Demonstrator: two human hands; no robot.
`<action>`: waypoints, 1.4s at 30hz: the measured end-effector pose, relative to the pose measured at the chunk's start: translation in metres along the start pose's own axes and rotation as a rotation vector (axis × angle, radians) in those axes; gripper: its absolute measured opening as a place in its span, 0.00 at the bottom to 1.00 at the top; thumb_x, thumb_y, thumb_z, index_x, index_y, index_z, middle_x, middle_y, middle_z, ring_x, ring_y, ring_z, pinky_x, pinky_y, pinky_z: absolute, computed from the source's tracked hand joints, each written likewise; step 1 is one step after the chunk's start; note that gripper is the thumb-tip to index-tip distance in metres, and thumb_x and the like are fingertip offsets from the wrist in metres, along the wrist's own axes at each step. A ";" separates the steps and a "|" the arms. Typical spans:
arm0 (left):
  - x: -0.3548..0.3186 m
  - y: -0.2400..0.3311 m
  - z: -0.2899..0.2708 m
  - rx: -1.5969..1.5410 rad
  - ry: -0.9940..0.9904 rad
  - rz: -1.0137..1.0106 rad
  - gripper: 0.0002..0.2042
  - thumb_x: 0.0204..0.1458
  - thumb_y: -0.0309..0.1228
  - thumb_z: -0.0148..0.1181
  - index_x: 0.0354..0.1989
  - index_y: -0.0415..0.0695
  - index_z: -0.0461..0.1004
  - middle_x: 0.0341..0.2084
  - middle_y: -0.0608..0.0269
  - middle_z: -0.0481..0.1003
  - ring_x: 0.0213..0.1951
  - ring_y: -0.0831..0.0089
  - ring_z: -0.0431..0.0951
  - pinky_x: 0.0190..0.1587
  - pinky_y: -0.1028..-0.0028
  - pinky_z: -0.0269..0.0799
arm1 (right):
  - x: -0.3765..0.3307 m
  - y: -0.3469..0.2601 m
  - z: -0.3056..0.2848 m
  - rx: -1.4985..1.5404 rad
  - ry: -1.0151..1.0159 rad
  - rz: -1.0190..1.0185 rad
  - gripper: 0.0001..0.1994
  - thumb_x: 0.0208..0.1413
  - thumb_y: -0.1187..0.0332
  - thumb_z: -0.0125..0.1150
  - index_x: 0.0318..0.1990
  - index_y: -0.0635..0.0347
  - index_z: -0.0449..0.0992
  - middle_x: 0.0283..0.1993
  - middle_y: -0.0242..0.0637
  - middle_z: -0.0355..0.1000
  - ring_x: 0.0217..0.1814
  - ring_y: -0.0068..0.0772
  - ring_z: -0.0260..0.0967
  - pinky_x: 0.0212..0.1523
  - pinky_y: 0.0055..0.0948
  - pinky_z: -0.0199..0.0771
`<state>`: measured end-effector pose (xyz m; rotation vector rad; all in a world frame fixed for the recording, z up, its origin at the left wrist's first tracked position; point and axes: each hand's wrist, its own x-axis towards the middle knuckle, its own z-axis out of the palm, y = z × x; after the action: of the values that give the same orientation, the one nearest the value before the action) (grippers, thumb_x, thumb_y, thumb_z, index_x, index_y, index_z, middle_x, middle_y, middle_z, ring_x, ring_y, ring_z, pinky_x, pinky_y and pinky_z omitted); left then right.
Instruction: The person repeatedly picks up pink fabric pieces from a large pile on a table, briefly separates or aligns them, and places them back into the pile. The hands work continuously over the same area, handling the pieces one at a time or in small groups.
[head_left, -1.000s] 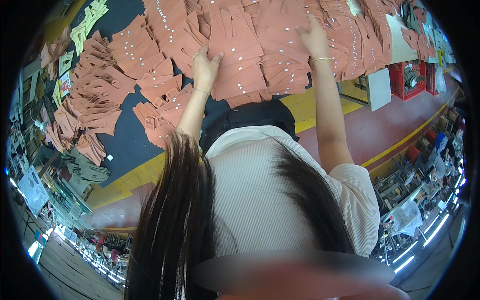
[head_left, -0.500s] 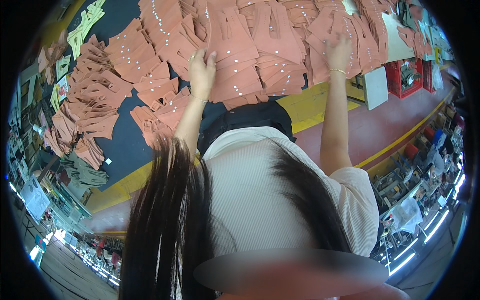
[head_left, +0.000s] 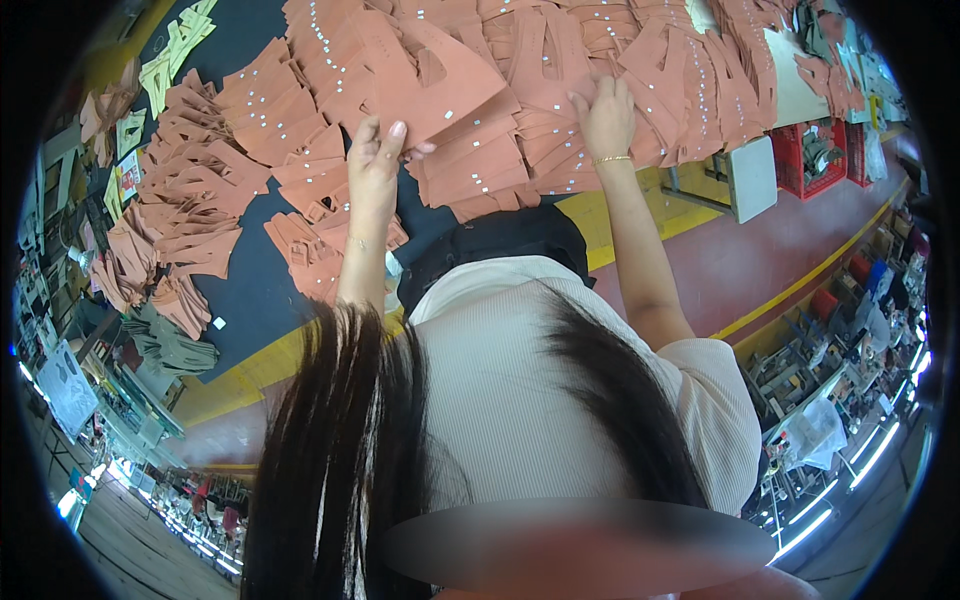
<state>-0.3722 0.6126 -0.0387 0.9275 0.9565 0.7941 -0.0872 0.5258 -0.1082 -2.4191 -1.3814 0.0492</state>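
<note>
Closest to the camera it's just long dark hair and a pale ribbed top, with both arms reaching up and away over the dark surface (head_left: 250,290).

The left hand (head_left: 375,165) is the nearer of the two. It's raised with fingers mostly straight and a bit spread, and its fingertips meet the lower edge of a big terracotta cut piece (head_left: 440,85) that lies flat, just past the hand and slightly to the right. That piece's long axis looks to run on a diagonal, lower left to upper right. Can't tell if the thumb is actually pinching the edge or the fingers are only resting against it.

The right hand (head_left: 605,115) is further out and well apart from the left one, palm down, fingers spread on the overlapping stack of same-coloured pieces (head_left: 680,90) with little white stickers on them. It presses flat, not clamped on anything as far as I can see.

Further left there's another heap of the terracotta pieces (head_left: 200,190), and a red crate (head_left: 805,150) off the right end.

Compared with a second ago: the left hand has lifted and opened up toward that big piece, and the right one has slid inward and nearer, off the far right of the pile.
</note>
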 end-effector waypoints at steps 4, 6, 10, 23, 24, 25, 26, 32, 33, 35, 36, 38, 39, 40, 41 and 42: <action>0.040 0.008 0.012 0.016 -0.089 0.031 0.14 0.58 0.31 0.51 0.49 0.37 0.64 0.41 0.57 0.74 0.37 0.70 0.77 0.39 0.70 0.74 | 0.007 0.001 0.002 0.247 -0.026 0.098 0.19 0.46 0.66 0.65 0.46 0.62 0.71 0.40 0.44 0.70 0.43 0.47 0.68 0.43 0.40 0.69; 0.066 0.009 0.020 0.015 -0.124 0.045 0.17 0.58 0.32 0.52 0.51 0.37 0.63 0.41 0.56 0.73 0.38 0.70 0.77 0.39 0.70 0.75 | 0.013 -0.002 -0.004 0.334 -0.080 0.136 0.17 0.46 0.68 0.64 0.44 0.63 0.72 0.40 0.45 0.70 0.43 0.47 0.69 0.44 0.39 0.69; 0.110 -0.007 0.031 0.137 0.052 -0.052 0.24 0.54 0.37 0.58 0.53 0.34 0.62 0.37 0.55 0.73 0.38 0.68 0.77 0.36 0.71 0.74 | 0.022 -0.017 -0.039 0.351 -0.097 0.065 0.13 0.48 0.70 0.62 0.41 0.66 0.73 0.39 0.47 0.71 0.42 0.46 0.70 0.44 0.37 0.69; 0.028 -0.064 -0.004 1.121 0.135 0.113 0.18 0.39 0.31 0.67 0.38 0.33 0.73 0.29 0.50 0.73 0.33 0.62 0.74 0.35 0.68 0.69 | 0.033 -0.081 -0.024 1.031 -0.383 0.151 0.15 0.51 0.70 0.62 0.47 0.64 0.73 0.42 0.41 0.75 0.42 0.27 0.73 0.45 0.23 0.70; 0.027 -0.064 -0.003 1.176 0.170 0.243 0.17 0.39 0.31 0.67 0.36 0.33 0.73 0.27 0.52 0.74 0.30 0.65 0.74 0.32 0.70 0.69 | 0.033 -0.080 -0.012 0.900 -0.434 0.106 0.16 0.50 0.71 0.62 0.47 0.64 0.73 0.42 0.42 0.75 0.44 0.30 0.73 0.46 0.25 0.70; 0.027 -0.064 -0.003 1.142 0.166 0.210 0.17 0.40 0.31 0.67 0.37 0.34 0.73 0.27 0.53 0.74 0.31 0.67 0.74 0.32 0.70 0.69 | 0.032 -0.079 0.000 0.753 -0.480 0.071 0.17 0.49 0.71 0.62 0.47 0.64 0.73 0.43 0.44 0.75 0.45 0.33 0.73 0.47 0.27 0.71; 0.027 -0.063 -0.004 1.105 0.166 0.188 0.17 0.41 0.31 0.66 0.37 0.34 0.72 0.28 0.55 0.74 0.32 0.68 0.74 0.32 0.70 0.69 | 0.030 -0.077 0.011 0.596 -0.533 0.065 0.17 0.48 0.72 0.62 0.48 0.64 0.73 0.43 0.46 0.75 0.46 0.36 0.74 0.48 0.28 0.71; 0.037 -0.056 -0.017 0.106 0.148 -0.409 0.15 0.50 0.32 0.61 0.44 0.40 0.68 0.31 0.64 0.74 0.32 0.75 0.74 0.30 0.75 0.71 | 0.026 -0.062 0.037 0.716 -0.533 0.053 0.20 0.48 0.73 0.61 0.51 0.63 0.72 0.48 0.48 0.73 0.52 0.38 0.71 0.51 0.30 0.70; 0.037 -0.055 -0.018 0.008 0.147 -0.492 0.15 0.52 0.33 0.59 0.45 0.41 0.68 0.32 0.65 0.74 0.32 0.76 0.74 0.29 0.76 0.71 | 0.027 -0.060 0.037 0.739 -0.543 0.054 0.21 0.48 0.73 0.61 0.52 0.64 0.71 0.49 0.48 0.73 0.52 0.38 0.71 0.51 0.30 0.70; 0.033 -0.053 -0.018 -0.065 0.083 -0.586 0.13 0.54 0.33 0.58 0.44 0.42 0.68 0.32 0.65 0.74 0.30 0.74 0.75 0.28 0.76 0.72 | 0.027 -0.056 0.038 0.700 -0.602 0.068 0.21 0.48 0.73 0.60 0.52 0.64 0.71 0.49 0.48 0.73 0.53 0.37 0.71 0.52 0.30 0.70; 0.029 -0.054 -0.017 -0.112 0.052 -0.631 0.12 0.54 0.34 0.57 0.43 0.42 0.68 0.32 0.64 0.74 0.30 0.74 0.76 0.27 0.77 0.72 | 0.027 -0.054 0.039 0.697 -0.627 0.066 0.21 0.48 0.73 0.60 0.52 0.64 0.71 0.49 0.48 0.73 0.53 0.37 0.71 0.52 0.30 0.69; 0.020 -0.057 -0.014 -0.238 0.045 -0.659 0.11 0.54 0.34 0.58 0.40 0.43 0.69 0.32 0.62 0.75 0.29 0.73 0.77 0.27 0.76 0.74 | 0.024 -0.052 0.042 0.686 -0.599 0.059 0.21 0.48 0.72 0.61 0.53 0.64 0.71 0.49 0.50 0.72 0.54 0.38 0.70 0.52 0.31 0.69; 0.014 -0.059 -0.011 -0.312 0.041 -0.671 0.10 0.54 0.34 0.59 0.40 0.43 0.69 0.32 0.62 0.75 0.28 0.72 0.77 0.27 0.76 0.74 | 0.022 -0.052 0.043 0.696 -0.579 0.038 0.22 0.48 0.72 0.61 0.53 0.64 0.71 0.49 0.51 0.72 0.54 0.38 0.70 0.52 0.31 0.69; 0.010 -0.062 -0.009 -0.387 0.039 -0.682 0.10 0.54 0.34 0.59 0.39 0.43 0.69 0.31 0.62 0.75 0.28 0.72 0.77 0.27 0.76 0.74 | 0.021 -0.051 0.044 0.678 -0.567 0.034 0.22 0.48 0.71 0.61 0.53 0.64 0.70 0.48 0.51 0.72 0.53 0.38 0.71 0.51 0.31 0.70; 0.006 -0.066 -0.004 -0.492 0.096 -0.630 0.09 0.53 0.30 0.59 0.40 0.43 0.68 0.32 0.60 0.75 0.31 0.71 0.78 0.30 0.76 0.75 | 0.020 -0.052 0.045 0.670 -0.554 0.015 0.22 0.48 0.70 0.61 0.53 0.64 0.70 0.48 0.52 0.73 0.53 0.39 0.71 0.51 0.32 0.70; 0.003 -0.070 0.002 -0.511 0.117 -0.520 0.09 0.53 0.28 0.59 0.40 0.43 0.68 0.32 0.60 0.75 0.32 0.71 0.78 0.32 0.75 0.75 | 0.019 -0.053 0.044 0.663 -0.542 -0.005 0.22 0.48 0.69 0.61 0.53 0.64 0.70 0.47 0.53 0.73 0.53 0.40 0.71 0.50 0.32 0.70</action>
<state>-0.3585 0.5868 -0.1020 0.1731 0.9740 0.6025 -0.1300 0.5788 -0.1298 -1.8910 -1.2879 1.0496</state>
